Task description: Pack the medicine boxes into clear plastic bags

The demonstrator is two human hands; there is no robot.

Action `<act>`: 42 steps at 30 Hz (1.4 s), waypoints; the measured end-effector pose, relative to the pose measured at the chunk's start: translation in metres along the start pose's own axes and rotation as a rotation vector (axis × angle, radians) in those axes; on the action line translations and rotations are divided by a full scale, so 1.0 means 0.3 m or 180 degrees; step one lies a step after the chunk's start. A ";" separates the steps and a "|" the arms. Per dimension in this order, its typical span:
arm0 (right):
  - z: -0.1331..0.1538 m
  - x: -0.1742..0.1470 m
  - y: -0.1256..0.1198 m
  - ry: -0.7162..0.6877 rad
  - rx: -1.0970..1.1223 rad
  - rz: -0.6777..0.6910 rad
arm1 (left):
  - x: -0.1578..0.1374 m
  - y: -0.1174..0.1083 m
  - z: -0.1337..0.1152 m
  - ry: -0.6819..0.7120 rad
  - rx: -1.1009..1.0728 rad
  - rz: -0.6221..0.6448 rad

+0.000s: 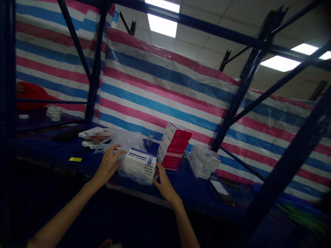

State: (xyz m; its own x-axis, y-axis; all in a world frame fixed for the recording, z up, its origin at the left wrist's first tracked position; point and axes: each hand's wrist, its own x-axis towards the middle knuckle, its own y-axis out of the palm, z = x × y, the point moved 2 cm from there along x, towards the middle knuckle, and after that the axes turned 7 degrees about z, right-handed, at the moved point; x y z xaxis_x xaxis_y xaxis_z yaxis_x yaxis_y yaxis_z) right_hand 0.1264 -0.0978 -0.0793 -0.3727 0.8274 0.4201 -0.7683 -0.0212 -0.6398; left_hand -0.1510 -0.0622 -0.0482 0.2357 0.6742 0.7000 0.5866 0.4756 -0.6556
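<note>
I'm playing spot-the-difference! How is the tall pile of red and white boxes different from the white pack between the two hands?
The red-and-white pile has bright red sides, but the white pack is mostly white with blue printing. The pile stands tall; the pack is low. The pack has clear plastic around it; I see none on the pile. Both have printing.

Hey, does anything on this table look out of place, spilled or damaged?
Nothing looks spilled or clearly damaged. The plastic behind the wrapped bundle lies in a crumpled heap, so it looks untidy. The red stack seems to lean, but the whole view is tilted, so I can't be sure.
</note>
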 end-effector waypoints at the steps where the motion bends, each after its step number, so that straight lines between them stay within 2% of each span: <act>1: 0.018 -0.011 -0.015 0.0001 -0.0130 0.0137 | 0.000 -0.007 -0.012 0.0121 -0.0083 0.0043; 4: 0.067 -0.030 -0.053 -0.0012 -0.0371 0.0298 | -0.009 -0.005 -0.038 0.0321 -0.0495 0.0430; 9: 0.132 -0.068 -0.035 -0.0226 -0.1176 -0.0130 | -0.071 0.018 -0.005 -0.0255 -0.1110 0.0383; 12: 0.133 -0.102 0.011 -0.0243 -0.1567 -0.0275 | -0.113 0.034 0.019 -0.0360 -0.0973 0.0725; 15: 0.121 -0.132 0.039 -0.0270 -0.1760 -0.0173 | -0.135 0.035 0.042 -0.0375 -0.0643 0.0784; 19: 0.151 -0.144 0.009 -0.0237 -0.1974 -0.0123 | -0.134 0.017 0.056 0.0024 -0.0254 0.0839; 21: 0.194 -0.126 -0.025 -0.0130 -0.1966 -0.0318 | -0.125 -0.005 0.041 0.0245 -0.0157 0.0710; 24: 0.270 -0.046 -0.061 -0.0070 -0.1780 -0.0607 | -0.094 -0.048 -0.019 0.0337 -0.0047 0.0147; 26: 0.306 0.053 -0.058 -0.0231 -0.1726 -0.0396 | -0.057 -0.063 -0.072 0.0396 -0.0146 -0.0142; 28: 0.313 0.177 -0.036 -0.0256 -0.1765 0.0215 | -0.009 -0.053 -0.116 0.0450 -0.0475 -0.0130; 31: 0.271 0.346 0.000 0.0371 -0.1741 0.1253 | 0.048 -0.003 -0.128 0.0253 -0.1066 0.0097; 33: 0.239 0.413 0.012 0.0660 -0.1620 0.1647 | 0.053 0.033 -0.103 -0.0047 -0.1348 0.0119; 36: 0.214 0.433 0.009 0.0540 -0.1512 0.1745 | 0.013 0.069 -0.051 -0.0446 -0.1742 0.0084; 39: 0.205 0.396 -0.010 0.0305 -0.1340 0.1605 | -0.037 0.090 -0.011 -0.0724 -0.1883 0.0228; 42: 0.200 0.361 -0.034 0.0260 -0.0897 0.1338 | -0.059 0.108 0.007 -0.0768 -0.1801 0.0494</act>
State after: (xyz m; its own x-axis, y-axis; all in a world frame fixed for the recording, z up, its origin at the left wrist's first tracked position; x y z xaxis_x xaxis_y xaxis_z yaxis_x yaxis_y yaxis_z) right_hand 0.0626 -0.0416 0.0113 -0.5688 0.8213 0.0448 -0.3864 -0.2188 -0.8960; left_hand -0.1377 -0.0575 -0.0823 0.2081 0.8511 0.4819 0.8940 0.0344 -0.4468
